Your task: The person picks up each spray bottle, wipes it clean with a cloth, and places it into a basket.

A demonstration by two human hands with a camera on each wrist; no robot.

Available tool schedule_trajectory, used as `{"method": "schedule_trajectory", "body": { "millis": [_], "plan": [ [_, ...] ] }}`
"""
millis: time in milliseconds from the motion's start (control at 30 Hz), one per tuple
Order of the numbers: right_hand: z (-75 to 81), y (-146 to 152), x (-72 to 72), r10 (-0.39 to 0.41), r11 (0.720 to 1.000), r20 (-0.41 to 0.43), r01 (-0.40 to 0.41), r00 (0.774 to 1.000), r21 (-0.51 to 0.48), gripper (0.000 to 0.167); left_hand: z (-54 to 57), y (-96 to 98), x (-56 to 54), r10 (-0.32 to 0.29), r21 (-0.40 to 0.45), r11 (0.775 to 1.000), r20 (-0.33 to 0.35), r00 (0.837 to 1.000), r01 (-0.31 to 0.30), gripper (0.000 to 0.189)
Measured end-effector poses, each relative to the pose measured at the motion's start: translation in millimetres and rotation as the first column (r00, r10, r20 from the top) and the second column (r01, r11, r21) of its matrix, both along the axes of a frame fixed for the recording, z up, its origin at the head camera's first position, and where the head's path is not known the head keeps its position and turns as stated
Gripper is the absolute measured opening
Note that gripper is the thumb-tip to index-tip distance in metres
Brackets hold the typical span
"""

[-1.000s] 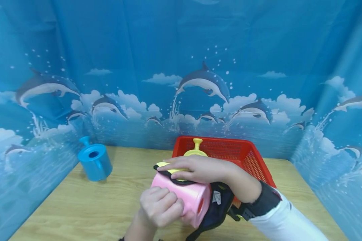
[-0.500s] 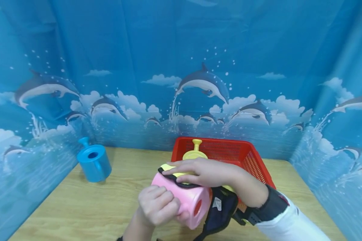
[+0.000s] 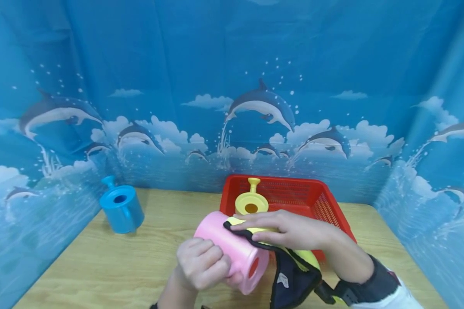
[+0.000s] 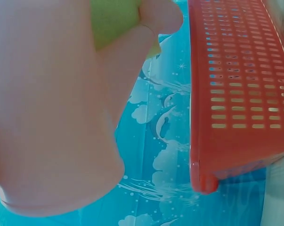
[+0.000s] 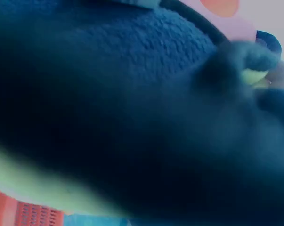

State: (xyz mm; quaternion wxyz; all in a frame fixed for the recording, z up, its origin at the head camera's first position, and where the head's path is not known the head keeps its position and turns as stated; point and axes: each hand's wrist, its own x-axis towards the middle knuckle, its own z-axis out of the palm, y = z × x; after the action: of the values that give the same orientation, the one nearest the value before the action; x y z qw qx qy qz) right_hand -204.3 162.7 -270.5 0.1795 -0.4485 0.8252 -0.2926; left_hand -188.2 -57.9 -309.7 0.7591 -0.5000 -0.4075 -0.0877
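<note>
My left hand point(image 3: 205, 262) grips the handle of a pink watering can point(image 3: 232, 246), its opening tilted toward the lower right. That can fills the left side of the left wrist view. Extended fingers of my right hand point(image 3: 290, 229) press a cloth point(image 3: 251, 234), yellow on one face and dark blue on the other, onto the can's upper side. The cloth's dark part point(image 3: 294, 283), with a white tag, hangs below the hand. In the right wrist view its fluffy blue face point(image 5: 146, 47) shows near the pink can point(image 5: 231, 26); my right hand is dark and blurred there.
Behind my right hand stands a red perforated basket point(image 3: 294, 184) with a yellow watering can point(image 3: 251, 199) in its left part. A blue watering can point(image 3: 121, 210) stands at the back left of the wooden table point(image 3: 100, 266). A dolphin-print curtain point(image 3: 201, 64) surrounds the table.
My right hand and the cloth have slid right along the pink can, uncovering its far end and the yellow can's top. My left hand has kept its grip in nearly the same place.
</note>
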Motion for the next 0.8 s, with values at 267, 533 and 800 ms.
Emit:
{"method": "schedule_trajectory", "body": {
  "millis": [267,533,800],
  "plan": [
    [0.6,-7.8,-5.9,-0.006,1.000,0.063,0.007,0.998,-0.024,0.045,1.9,1.5,0.2,0.002,0.016,1.000,-0.043,0.999,-0.001,0.043],
    [-0.1,-29.4,-19.8,-0.021,1.000,0.045,0.021,0.999,-0.012,0.045,5.8,1.9,7.8,-0.009,0.004,1.000,-0.033,0.999,0.009,0.042],
    [-1.5,-43.3,-28.6,-0.043,0.999,0.053,0.043,0.998,-0.015,0.043,4.7,5.0,5.0,-0.077,0.006,0.997,-0.045,0.996,0.077,0.044]
  ]
}}
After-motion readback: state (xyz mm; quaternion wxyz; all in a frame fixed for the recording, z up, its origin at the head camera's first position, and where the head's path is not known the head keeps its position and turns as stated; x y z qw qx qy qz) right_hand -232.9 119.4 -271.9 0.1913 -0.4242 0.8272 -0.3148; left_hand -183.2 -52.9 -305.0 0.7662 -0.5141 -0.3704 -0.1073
